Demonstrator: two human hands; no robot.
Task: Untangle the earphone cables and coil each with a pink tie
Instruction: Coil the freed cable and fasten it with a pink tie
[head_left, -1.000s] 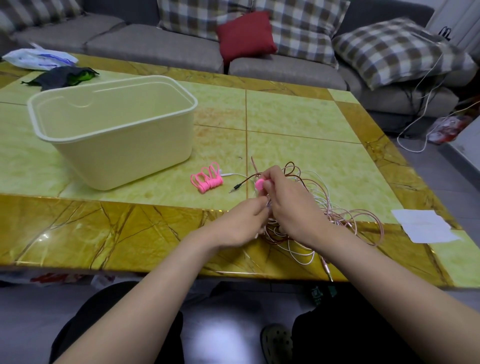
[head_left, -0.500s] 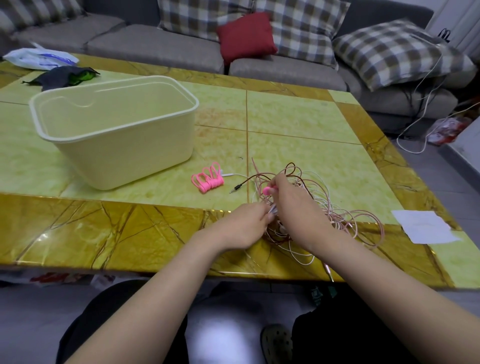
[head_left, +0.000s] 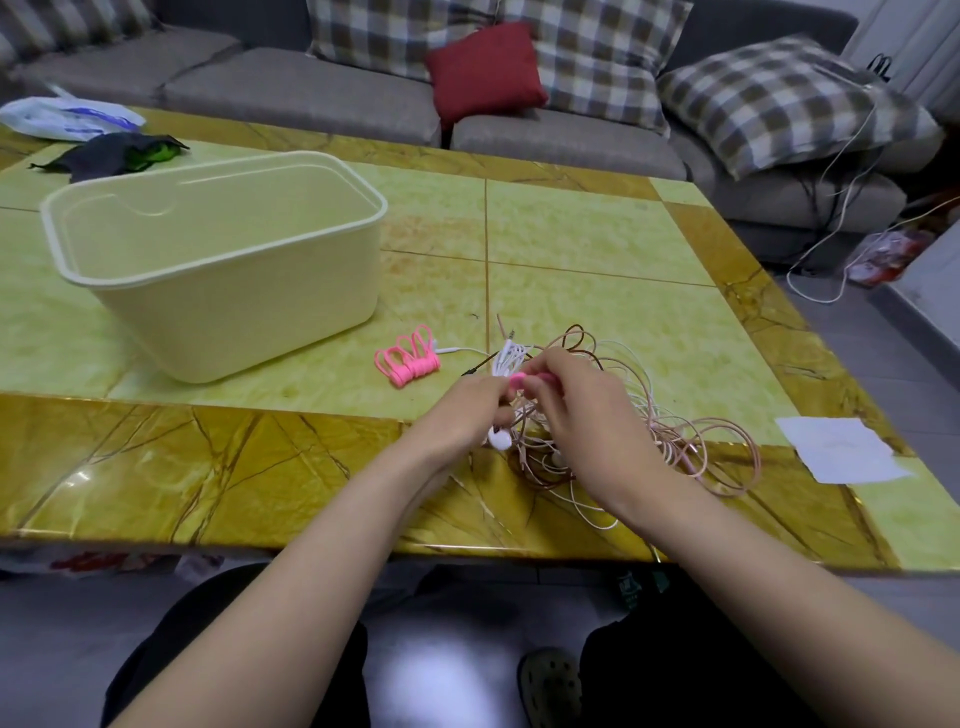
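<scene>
Pink tie (head_left: 525, 381) now against left hand (head_left: 467, 413)

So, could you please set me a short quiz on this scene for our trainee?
1. True or false: the spare ties lie inside the cream tub.
2. What do the left hand and right hand pinch between them? A) a pink tie at a white cable bundle; B) a paper sheet; C) a cushion.
3. Fill in: the loose cable tangle spreads to the person's ___.
Key: 1 false; 2 A; 3 right.
</scene>
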